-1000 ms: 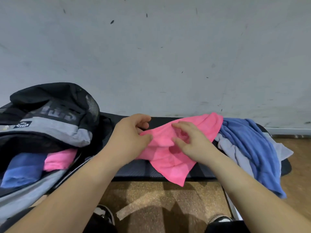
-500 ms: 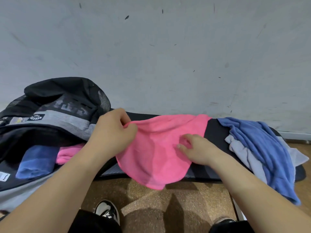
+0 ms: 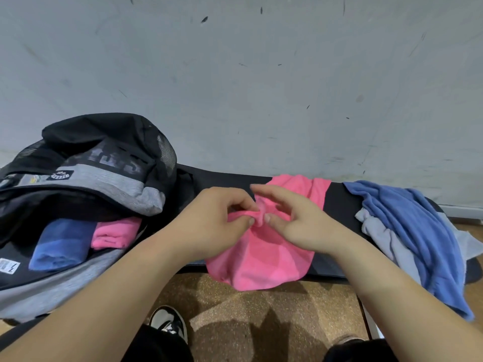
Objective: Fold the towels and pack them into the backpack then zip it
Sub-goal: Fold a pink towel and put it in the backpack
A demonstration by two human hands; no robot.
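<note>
Head view is showing me a pink towel draping rumpled under and between both hands, its lower edge hanging off the black bench; my left hand and right hand are each pinching a bunched fold of it between thumb and fingertips. Left of my left hand, the backpack is lying unzipped, holding a folded blue towel and a folded pink towel, while right of my right hand a blue towel is sprawling over a grey towel.

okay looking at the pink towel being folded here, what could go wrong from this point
The pink towel hangs over the black bench's front edge; only the left hand and right hand pinch it, so it may slide to the floor. The loose blue towel and grey towel drape off the bench's right end and could slip.
</note>
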